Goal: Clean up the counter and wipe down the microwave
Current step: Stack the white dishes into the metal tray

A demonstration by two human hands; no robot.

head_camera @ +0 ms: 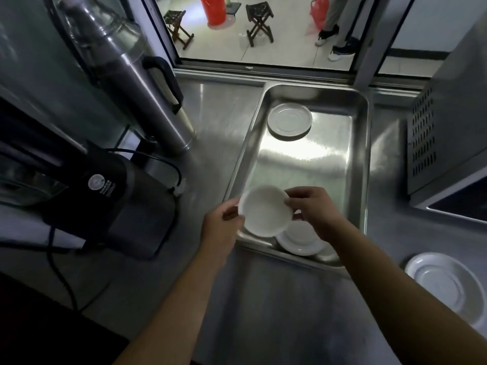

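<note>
A small white plate (264,210) is held over the near left corner of a steel tray (358,159). My left hand (220,230) grips its left rim and my right hand (313,206) pinches its right rim. Under it, another white plate (300,239) lies in the tray's near end, partly hidden by my right hand. One more white plate (289,121) lies upside down at the tray's far end. The microwave (448,143) stands at the right edge of the counter (276,312).
A white plate (445,284) lies on the counter at the near right. A steel urn with a black handle (137,83) and a black appliance with cables (126,204) stand on the left. Beyond the serving window are stools, a red bin and a person's legs.
</note>
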